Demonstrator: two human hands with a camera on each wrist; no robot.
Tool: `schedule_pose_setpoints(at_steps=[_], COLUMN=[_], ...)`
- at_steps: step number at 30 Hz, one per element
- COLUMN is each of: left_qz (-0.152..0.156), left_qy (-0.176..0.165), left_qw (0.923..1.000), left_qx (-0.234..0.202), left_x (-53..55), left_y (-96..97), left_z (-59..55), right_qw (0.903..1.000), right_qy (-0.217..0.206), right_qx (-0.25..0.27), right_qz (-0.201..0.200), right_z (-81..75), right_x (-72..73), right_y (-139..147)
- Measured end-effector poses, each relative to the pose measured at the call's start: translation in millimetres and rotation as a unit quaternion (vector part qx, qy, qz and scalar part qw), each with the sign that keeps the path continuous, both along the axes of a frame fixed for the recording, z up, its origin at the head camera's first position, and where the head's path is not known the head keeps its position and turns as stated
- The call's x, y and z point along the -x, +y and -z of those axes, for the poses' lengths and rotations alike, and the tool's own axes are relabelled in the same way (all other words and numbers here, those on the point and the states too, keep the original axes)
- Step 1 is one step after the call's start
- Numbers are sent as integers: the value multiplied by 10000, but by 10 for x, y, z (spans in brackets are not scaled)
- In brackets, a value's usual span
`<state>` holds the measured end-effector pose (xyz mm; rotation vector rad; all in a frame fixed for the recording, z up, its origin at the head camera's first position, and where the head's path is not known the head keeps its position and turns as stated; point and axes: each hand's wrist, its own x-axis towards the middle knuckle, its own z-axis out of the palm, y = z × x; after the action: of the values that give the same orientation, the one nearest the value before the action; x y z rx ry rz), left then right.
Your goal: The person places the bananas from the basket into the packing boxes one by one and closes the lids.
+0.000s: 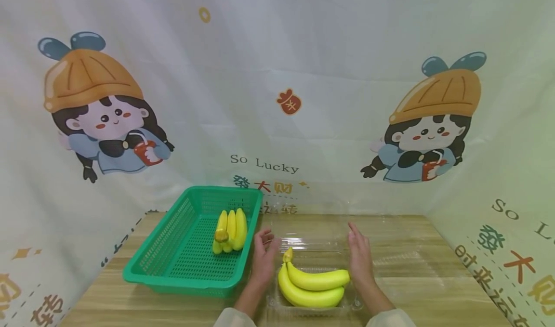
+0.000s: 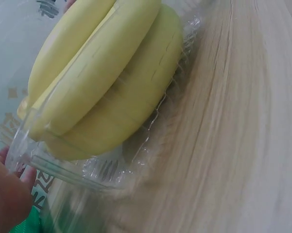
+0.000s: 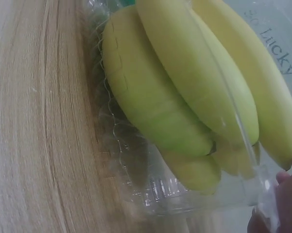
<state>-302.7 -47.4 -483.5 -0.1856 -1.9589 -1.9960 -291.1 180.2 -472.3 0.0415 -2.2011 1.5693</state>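
Two large yellow bananas (image 1: 318,280), joined at the stem, lie in a clear plastic clamshell box (image 1: 312,309); the wrist views show more banana pieces layered there. The transparent lid (image 1: 312,228) stands folded back behind them. My left hand (image 1: 264,257) is at the box's left side, fingers loosely bent, fingertips right at the rim corner in the left wrist view. At the opposite side is my right hand (image 1: 361,255), its fingers fairly straight and pointing away from me. Its fingertips show beside the box's corner tab (image 3: 267,189) in the right wrist view.
Left of the box stands a green perforated basket (image 1: 143,274) holding a bunch of smaller bananas (image 1: 231,230). Another clear plastic container (image 1: 403,264) lies to the right on the wooden table (image 1: 99,300). A printed cloth (image 1: 329,139) hangs behind and around the table.
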Motion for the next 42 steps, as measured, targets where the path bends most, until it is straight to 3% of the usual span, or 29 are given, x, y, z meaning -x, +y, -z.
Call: schedule_pose_setpoints(at_steps=[5,8,13,22,28,33,36,42], left_qz=[-35,4,-119,61,56,-65,-75,-138], left_qy=[139,199,291,742,722,704,733,650], left_qw=[9999,9997,9994,9965,9957,9934,9925,9929], left_qx=[-76,-109,137,389,571,906,972,985], left_x=[-12,-15,-20,-73,-124,-184,-218,-266], left_y=[-29,-50,-78,-82,-73,-64,-55,-41], left_z=[-10,-20,-45,-177,-254,-309,-327,-303], right_qw=[9997,9987,9953,9923,9908,9930,9941,9950], right_qy=[49,-167,-333,313,416,297,213,-32], right_qx=[212,472,908,1191,1156,622,377,412], right_qz=[98,82,18,138,572,964,999,907], right_z=[-19,-56,-170,-280,-293,-342,-361,-357], right_x=[-31,-69,-149,-252,-328,-379,-390,-418], right_y=[-8,-9,-3,20,8,-36,-53,-83])
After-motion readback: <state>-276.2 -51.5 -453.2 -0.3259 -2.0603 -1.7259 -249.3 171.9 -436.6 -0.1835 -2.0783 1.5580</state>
